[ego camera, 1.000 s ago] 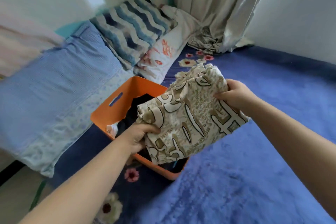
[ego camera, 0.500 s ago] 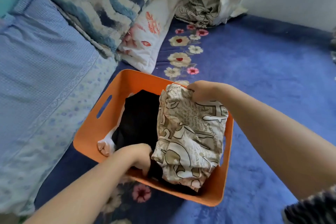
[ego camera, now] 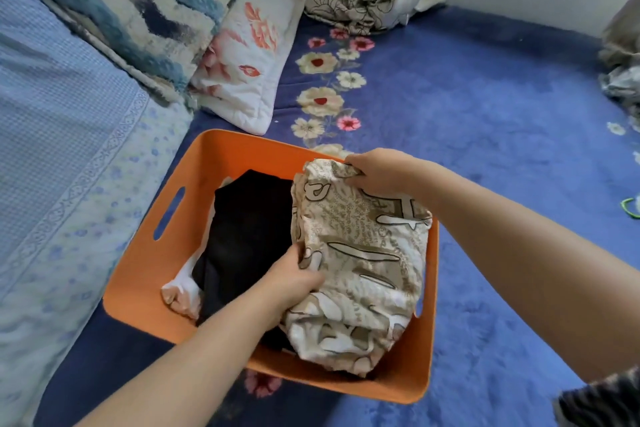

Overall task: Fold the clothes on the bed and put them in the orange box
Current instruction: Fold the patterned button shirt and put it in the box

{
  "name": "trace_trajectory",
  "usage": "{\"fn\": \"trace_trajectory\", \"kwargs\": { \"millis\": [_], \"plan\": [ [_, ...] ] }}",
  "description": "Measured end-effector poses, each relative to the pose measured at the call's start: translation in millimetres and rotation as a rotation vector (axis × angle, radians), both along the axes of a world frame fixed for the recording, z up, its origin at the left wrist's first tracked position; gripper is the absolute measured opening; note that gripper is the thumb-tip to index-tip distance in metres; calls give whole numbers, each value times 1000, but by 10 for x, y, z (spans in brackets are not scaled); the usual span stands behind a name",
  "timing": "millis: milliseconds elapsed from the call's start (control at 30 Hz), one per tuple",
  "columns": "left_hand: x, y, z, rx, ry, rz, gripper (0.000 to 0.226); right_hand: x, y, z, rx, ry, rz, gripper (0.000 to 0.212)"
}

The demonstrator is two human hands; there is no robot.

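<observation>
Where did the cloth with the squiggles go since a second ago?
Both hands, left and right, lowered the patterned cloth from above the orange box down into its right side, next to the black garment. Neither grip let go. The box and the pillows stayed where they were.

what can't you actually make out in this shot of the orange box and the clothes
Head view only:
- Orange box floor: covered by the black garment and the beige patterned garment.
- White cloth: mostly buried under the black garment.
- Left hand fingertips: tucked under the beige fabric.
- Clothes at the right edge: cut off by the frame.
</observation>
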State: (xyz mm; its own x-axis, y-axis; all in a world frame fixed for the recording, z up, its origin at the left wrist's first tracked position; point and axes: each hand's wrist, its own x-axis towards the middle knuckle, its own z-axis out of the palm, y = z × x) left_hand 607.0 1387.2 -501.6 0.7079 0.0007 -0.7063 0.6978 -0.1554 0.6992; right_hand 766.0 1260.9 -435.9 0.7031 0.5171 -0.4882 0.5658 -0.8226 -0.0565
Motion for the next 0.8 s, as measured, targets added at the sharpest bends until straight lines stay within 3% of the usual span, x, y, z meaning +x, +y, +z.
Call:
{"fn": "trace_trajectory", "kwargs": {
  "millis": [67,133,333,400,467,533,600,800],
  "plan": [
    [9,160,26,-41,-19,-73,51,3,12,18,-78,-34,-26,34],
    [-38,195,20,99,-90,-142,49,-112,43,-60,-149,-120,-77,27],
    [-288,-125,-133,554,-256,-317,77,-568,-263,-524,189,-574,-14,35],
    [-266,-79,-117,770,-256,-393,87,-750,-339,-531,223,-581,-94,38],
    [-206,-35,-44,906,-518,-356,82,-964,-409,-525,264,-616,-171,46],
    [-79,-57,-1,903,-815,-300,63,-1097,-462,-494,283,-513,-333,55],
    [143,-146,96,897,-903,-393,51,-1130,-440,-491,280,-365,-481,58],
    [719,-346,74,989,-517,-717,59,-969,-372,-539,32,-93,-498,57]
  ]
}}
